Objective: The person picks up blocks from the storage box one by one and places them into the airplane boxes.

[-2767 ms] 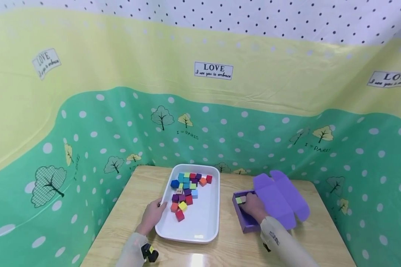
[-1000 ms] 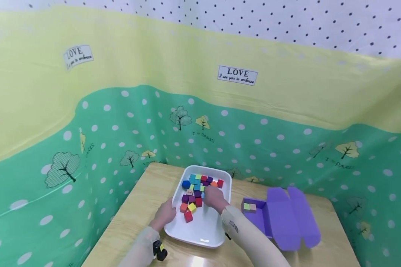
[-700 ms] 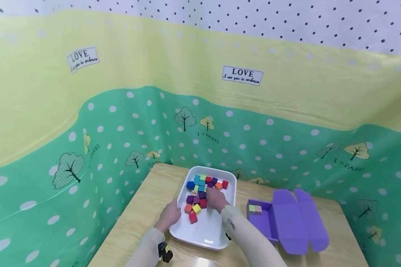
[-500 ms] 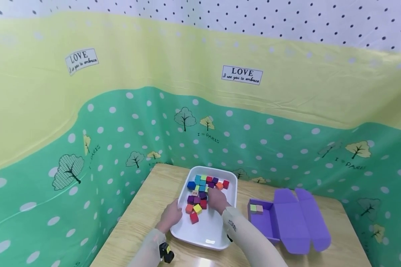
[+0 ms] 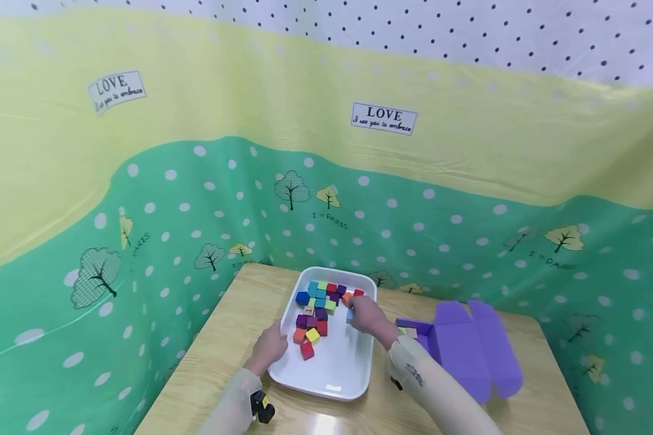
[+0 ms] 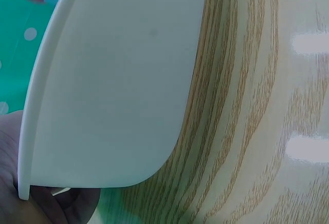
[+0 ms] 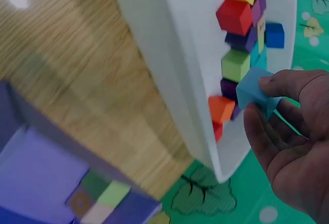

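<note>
My right hand [image 5: 367, 314] pinches a light blue cube [image 7: 252, 90] between thumb and fingers, over the right part of the white tray [image 5: 332, 373]. Several coloured cubes lie in the tray's left and far part, among them a yellow cube [image 5: 312, 336], a red cube [image 5: 307, 350] and a light green cube [image 7: 236, 65]. At the tray's left edge my left hand [image 5: 269, 348] grips the rim; in the left wrist view its fingers curl under the tray wall [image 6: 113, 106].
An open purple box [image 5: 425, 331] stands to the right of the tray, its lid [image 5: 465, 350] folded out to the right. Light green and pale pink cubes [image 5: 411, 333] sit in its far left corner. A patterned cloth [image 5: 250, 199] hangs behind the wooden table [image 5: 223, 314].
My right hand went from the purple box to the tray, took the light blue cube from the group, and has moved right with it. The left hand keeps its hold on the tray.
</note>
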### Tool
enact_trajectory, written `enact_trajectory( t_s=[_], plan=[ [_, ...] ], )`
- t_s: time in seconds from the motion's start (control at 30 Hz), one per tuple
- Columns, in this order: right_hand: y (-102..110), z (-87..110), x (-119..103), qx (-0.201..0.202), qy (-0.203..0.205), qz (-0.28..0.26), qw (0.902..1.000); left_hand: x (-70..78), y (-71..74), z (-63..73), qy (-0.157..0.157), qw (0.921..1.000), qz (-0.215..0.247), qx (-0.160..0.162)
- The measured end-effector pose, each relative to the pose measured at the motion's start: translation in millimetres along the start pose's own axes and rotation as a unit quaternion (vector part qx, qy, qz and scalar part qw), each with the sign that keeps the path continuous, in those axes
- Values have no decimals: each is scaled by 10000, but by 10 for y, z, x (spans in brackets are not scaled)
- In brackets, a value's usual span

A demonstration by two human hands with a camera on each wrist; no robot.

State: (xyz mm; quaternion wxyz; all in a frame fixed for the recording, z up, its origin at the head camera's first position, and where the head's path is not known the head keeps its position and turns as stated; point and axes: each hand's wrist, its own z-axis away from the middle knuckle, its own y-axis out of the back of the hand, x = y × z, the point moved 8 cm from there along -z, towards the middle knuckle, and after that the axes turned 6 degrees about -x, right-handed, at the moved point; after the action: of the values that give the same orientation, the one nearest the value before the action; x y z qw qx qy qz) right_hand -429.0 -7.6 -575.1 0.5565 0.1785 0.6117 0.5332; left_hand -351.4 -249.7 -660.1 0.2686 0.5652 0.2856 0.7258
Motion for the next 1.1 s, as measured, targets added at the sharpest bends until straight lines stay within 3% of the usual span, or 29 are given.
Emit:
enact_trajectory(
  t_s=[0.3,0.57,0.8,1.1],
  plan=[
    [376,446,464,470,158,65,9987,-39,89,35,-310,9992,-200,171],
    [625,756,863,588,106,85,9982,-18,99,45,-251,9994,-229,99],
    [777,928,1186,683,-200,403,9967,52,13,24,-167,9997,-126,-112],
    [752,926,1405,441,-463,924,9937,50,10,21,-86,9998,-75,-153]
  ],
)
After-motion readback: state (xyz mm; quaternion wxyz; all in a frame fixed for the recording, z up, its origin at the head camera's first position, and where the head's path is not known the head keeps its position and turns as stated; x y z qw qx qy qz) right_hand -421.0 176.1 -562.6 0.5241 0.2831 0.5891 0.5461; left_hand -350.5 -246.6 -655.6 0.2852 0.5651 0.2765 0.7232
